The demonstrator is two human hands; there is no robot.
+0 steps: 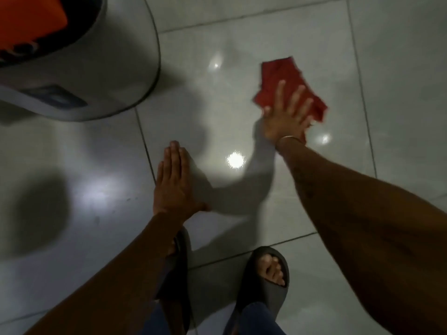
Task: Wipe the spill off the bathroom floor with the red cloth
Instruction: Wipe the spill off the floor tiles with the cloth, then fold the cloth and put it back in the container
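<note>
The red cloth (283, 78) lies crumpled on the glossy pale floor tiles (193, 97) at the upper right. My right hand (289, 114) presses flat on its near half, fingers spread, a thin bangle at the wrist. My left hand (173, 182) rests flat on the tile to the left, fingers together, holding nothing. The floor shines with light reflections; I cannot make out a distinct spill.
A white rounded bin or appliance (92, 68) with something orange (31, 18) inside stands at the upper left. My feet in dark slides (266, 274) stand at the bottom centre. Dark grout lines cross the tiles.
</note>
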